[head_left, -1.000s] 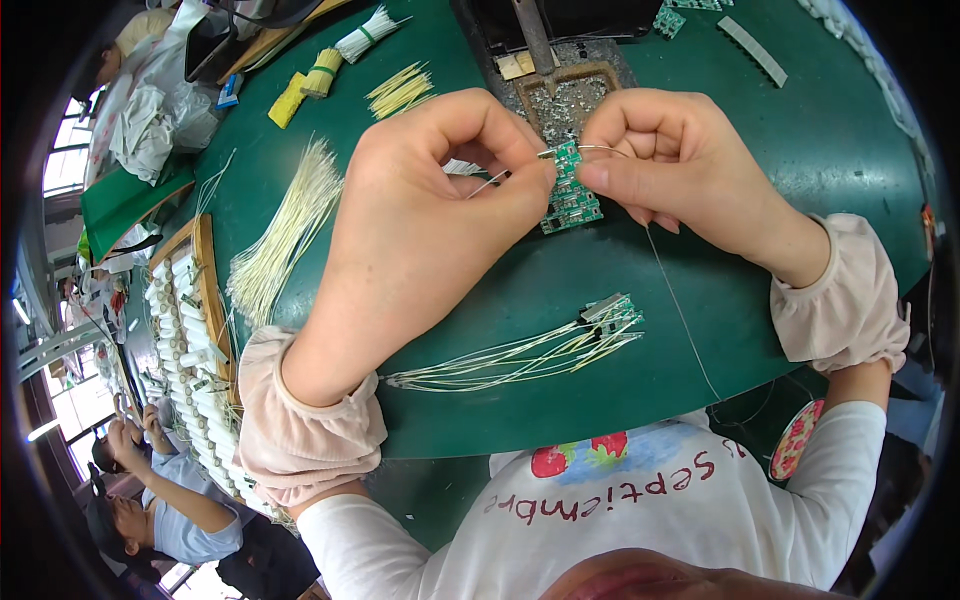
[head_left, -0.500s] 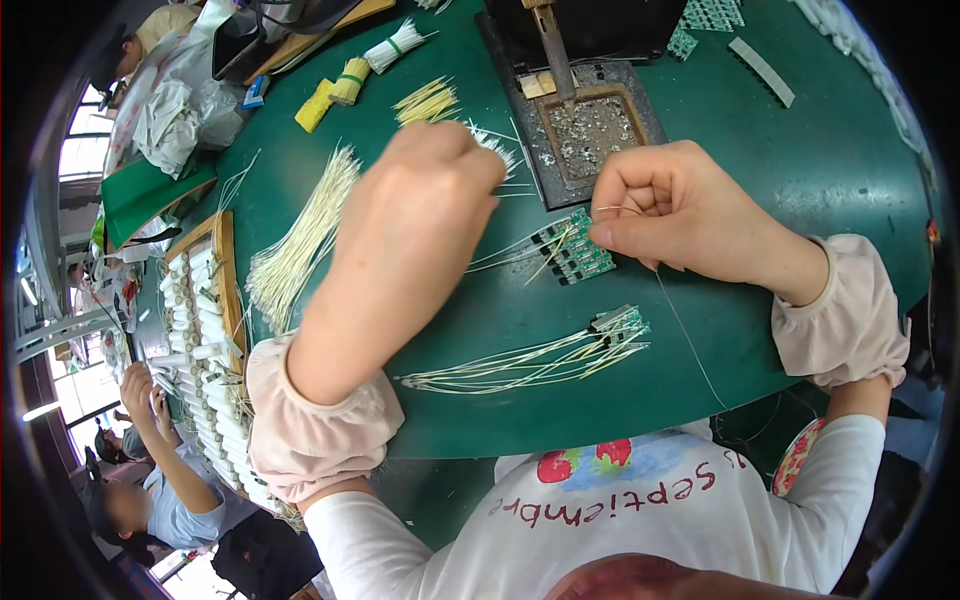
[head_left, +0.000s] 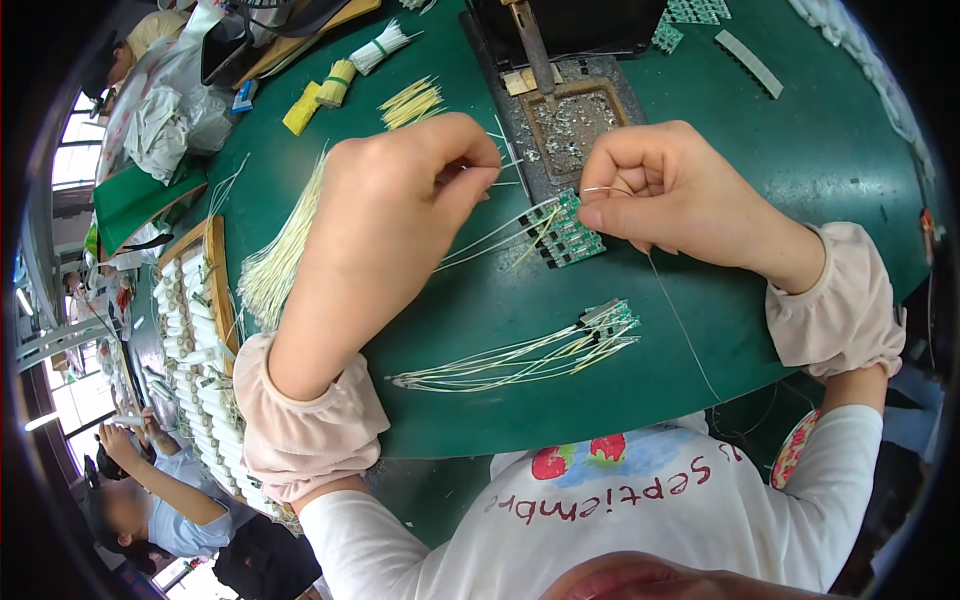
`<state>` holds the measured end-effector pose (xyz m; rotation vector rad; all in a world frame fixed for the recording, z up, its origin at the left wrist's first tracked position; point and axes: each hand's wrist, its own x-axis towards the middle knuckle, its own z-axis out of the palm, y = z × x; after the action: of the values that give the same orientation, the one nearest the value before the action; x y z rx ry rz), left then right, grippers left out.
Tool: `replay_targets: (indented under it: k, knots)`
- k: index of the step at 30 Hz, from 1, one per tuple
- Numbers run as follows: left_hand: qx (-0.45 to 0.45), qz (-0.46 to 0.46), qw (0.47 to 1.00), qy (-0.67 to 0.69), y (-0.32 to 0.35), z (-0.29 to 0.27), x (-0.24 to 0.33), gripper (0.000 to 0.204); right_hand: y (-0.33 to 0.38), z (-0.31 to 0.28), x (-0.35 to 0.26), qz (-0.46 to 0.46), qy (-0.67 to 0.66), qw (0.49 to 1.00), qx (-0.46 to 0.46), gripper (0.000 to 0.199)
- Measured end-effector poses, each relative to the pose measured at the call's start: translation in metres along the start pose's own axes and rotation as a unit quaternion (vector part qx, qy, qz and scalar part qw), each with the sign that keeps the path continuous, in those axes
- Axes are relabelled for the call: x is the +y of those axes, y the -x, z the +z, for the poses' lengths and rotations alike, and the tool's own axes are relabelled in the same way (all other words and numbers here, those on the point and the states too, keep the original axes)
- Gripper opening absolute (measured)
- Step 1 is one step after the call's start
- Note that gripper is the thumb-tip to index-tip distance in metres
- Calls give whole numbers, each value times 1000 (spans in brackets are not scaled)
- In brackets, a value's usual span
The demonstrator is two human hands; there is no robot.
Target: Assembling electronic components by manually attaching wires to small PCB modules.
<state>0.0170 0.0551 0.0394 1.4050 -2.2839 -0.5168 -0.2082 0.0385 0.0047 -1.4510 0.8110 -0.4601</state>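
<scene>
My right hand point(head_left: 665, 195) is closed on a thin solder wire point(head_left: 682, 318); a short end sticks out by the fingertips and the rest trails down past the table edge. Just left of it lies a panel of small green circuit boards point(head_left: 572, 238), with a few white and yellow wires running off to the left. My left hand point(head_left: 400, 185) is pinched above the table, beside loose white wires point(head_left: 508, 165); what sits between its fingertips, if anything, is too small to make out. Nearer me lies a second group of green boards point(head_left: 615, 318) with long wires point(head_left: 480, 370) attached.
A soldering iron point(head_left: 532, 45) points down over a metal tray point(head_left: 528, 135) of solder scraps. Yellow wires point(head_left: 410, 102), tied bundles point(head_left: 382, 48) and a large pale wire bundle point(head_left: 285, 250) lie left. A wooden-edged rack point(head_left: 215, 290) holds white rolls. A co-worker point(head_left: 185, 500) sits far left.
My left hand has turned, its pinched fingertips now showing near the loose white wires. The right hand keeps the solder wire beside the board panel. The whole view has shifted slightly.
</scene>
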Motion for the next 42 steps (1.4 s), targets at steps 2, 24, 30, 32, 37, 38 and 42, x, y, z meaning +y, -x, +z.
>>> replay_targets:
  k: [2, 24, 30, 32, 37, 38, 42]
  knots:
    - [-7, -64, 996, 67, 0, -1, 2, 6, -1, -2, 1, -1, 3, 1000, 5, 11]
    - [-5, -74, 927, 368, 4, 19, 9, 8, 0, 0, 5, -93, -9, 995, 45, 10]
    - [-17, -114, 911, 396, 3, 17, 13, 7, 1, -1, 4, -89, -9, 995, 48, 10]
    - [-12, -116, 906, 407, 2, 18, 13, 7, 1, -1, 3, -85, -7, 995, 42, 9]
    - [12, -98, 908, 407, -1, 22, 10, 7, 3, -1, -11, -45, -51, 995, 79, 10]
    - [17, -100, 908, 407, -2, 23, 10, 7, 2, -2, -9, -44, -51, 995, 80, 10]
    - [19, -104, 907, 408, -4, 21, 11, 7, -3, -2, -6, -116, 10, 985, 125, 9]
